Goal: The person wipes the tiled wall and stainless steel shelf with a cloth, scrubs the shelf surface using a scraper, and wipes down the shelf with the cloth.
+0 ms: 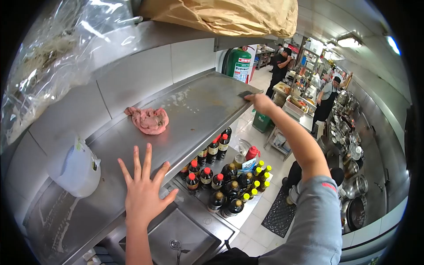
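Note:
My left hand is open with fingers spread, over the front edge of a metal shelf. My right hand is closed around a small dark scraper or pad at the shelf's far right end; its exact kind is hard to make out. A crumpled pink cloth lies on the shelf beyond my left hand. Left of that hand stands a whitish plastic container. Wet, whitish streaks mark the shelf's surface.
Below the shelf stand several dark bottles beside a sink. A green fire extinguisher is behind the shelf's far end. A paper bag hangs over the upper shelf. Several people stand in the kitchen at the right.

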{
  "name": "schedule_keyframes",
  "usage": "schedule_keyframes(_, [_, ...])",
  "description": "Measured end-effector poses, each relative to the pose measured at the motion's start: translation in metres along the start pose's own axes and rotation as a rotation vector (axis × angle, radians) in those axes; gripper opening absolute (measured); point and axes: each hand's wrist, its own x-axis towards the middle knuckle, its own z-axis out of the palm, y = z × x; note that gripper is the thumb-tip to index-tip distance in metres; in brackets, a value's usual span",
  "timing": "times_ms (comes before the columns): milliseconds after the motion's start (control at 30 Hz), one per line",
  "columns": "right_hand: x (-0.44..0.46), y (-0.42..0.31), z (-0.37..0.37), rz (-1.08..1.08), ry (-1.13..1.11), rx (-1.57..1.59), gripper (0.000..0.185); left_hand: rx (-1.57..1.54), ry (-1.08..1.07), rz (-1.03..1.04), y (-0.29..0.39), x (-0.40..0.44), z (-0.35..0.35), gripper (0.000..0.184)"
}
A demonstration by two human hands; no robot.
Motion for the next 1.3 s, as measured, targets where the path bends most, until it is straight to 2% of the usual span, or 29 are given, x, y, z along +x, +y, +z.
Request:
schedule_keyframes(33, [0.008,0.004,-0.003,0.105,0.034,0.003,0.048,-0.007,0.003,0.004,-0.001,-0.001,0.000,0.059])
schedule_keyframes(133, [0.025,-0.008,0.005,0.290,-0.148,-0.228,0.045,-0.025,0.014,0.017,-0.004,-0.005,0.000,0.060])
schedule_keyframes(200, [0.003,-0.016,0.013,0.027,0.003,-0.048,0.042,-0.027,0.025,0.023,-0.007,-0.003,0.001,0.060])
schedule_keyframes(233, [-0.010,-0.041,0.007,0.033,-0.074,-0.052,0.043,-0.023,0.019,0.023,-0.008,-0.004,0.004,0.060])
schedule_keyframes(267, [-0.027,-0.056,0.005,-0.175,0.021,0.048,0.047,-0.018,0.013,0.025,-0.008,-0.003,0.006,0.061])
schedule_keyframes(300, [-0.035,-0.064,0.007,-0.253,0.065,-0.017,0.050,-0.025,0.018,0.021,-0.008,-0.003,0.007,0.061])
schedule_keyframes(367, [-0.021,-0.039,-0.002,-0.203,0.014,-0.045,0.054,-0.029,0.015,0.012,-0.008,-0.005,0.005,0.062])
schedule_keyframes(400, [-0.013,-0.025,-0.005,-0.028,-0.001,0.009,0.055,-0.037,0.015,0.017,-0.007,-0.005,0.006,0.062])
schedule_keyframes(433, [0.005,0.009,0.004,-0.008,0.028,0.012,0.053,-0.042,0.013,0.018,-0.008,-0.005,0.006,0.062])
schedule_keyframes(500, [0.018,0.006,0.014,0.194,0.046,0.085,0.049,-0.044,0.014,0.011,-0.010,-0.008,0.004,0.062])
schedule_keyframes(567, [0.008,-0.017,0.014,0.133,0.009,-0.024,0.049,-0.049,0.028,0.021,-0.010,-0.006,0.004,0.062])
schedule_keyframes(600, [-0.005,-0.030,0.009,-0.026,-0.003,-0.022,0.051,-0.049,0.026,0.018,-0.010,-0.005,0.004,0.062])
schedule_keyframes(633, [-0.015,-0.035,0.012,-0.150,0.028,-0.150,0.052,-0.052,0.022,0.014,-0.010,-0.005,0.004,0.062])
schedule_keyframes(700, [-0.019,-0.036,0.003,-0.135,0.014,-0.005,0.054,-0.053,0.014,0.007,-0.009,-0.004,0.004,0.061])
schedule_keyframes(767, [0.003,0.020,0.016,0.020,0.060,0.099,0.053,-0.058,0.008,-0.004,-0.009,-0.005,0.003,0.061])
schedule_keyframes(833, [0.022,0.021,0.010,0.206,0.072,0.095,0.051,-0.068,0.025,0.001,-0.007,-0.002,0.005,0.061])
schedule_keyframes(900, [0.028,0.017,0.026,0.233,0.041,-0.002,0.050,-0.056,0.008,0.004,-0.011,-0.008,0.003,0.060])
schedule_keyframes(967, [-0.002,-0.014,0.014,-0.010,0.048,0.038,0.050,-0.059,0.019,0.013,-0.010,-0.004,0.005,0.060])
schedule_keyframes(1033, [-0.023,-0.036,0.020,-0.233,0.171,-0.002,0.055,-0.067,0.020,0.003,-0.008,-0.001,0.007,0.060])
schedule_keyframes(1100, [-0.019,-0.031,0.001,-0.140,0.068,0.090,0.057,-0.056,0.004,-0.004,-0.009,-0.003,0.005,0.060])
schedule_keyframes(1167, [0.008,0.017,0.012,0.017,0.072,0.093,0.058,-0.050,-0.007,0.001,-0.008,-0.003,0.002,0.060])
schedule_keyframes(1200, [0.018,0.019,0.014,0.079,0.078,0.080,0.056,-0.054,0.009,0.000,-0.007,-0.003,0.002,0.060])
schedule_keyframes(1300, [0.008,-0.025,0.008,0.153,-0.017,-0.065,0.050,-0.058,0.029,0.006,-0.009,-0.004,0.002,0.060])
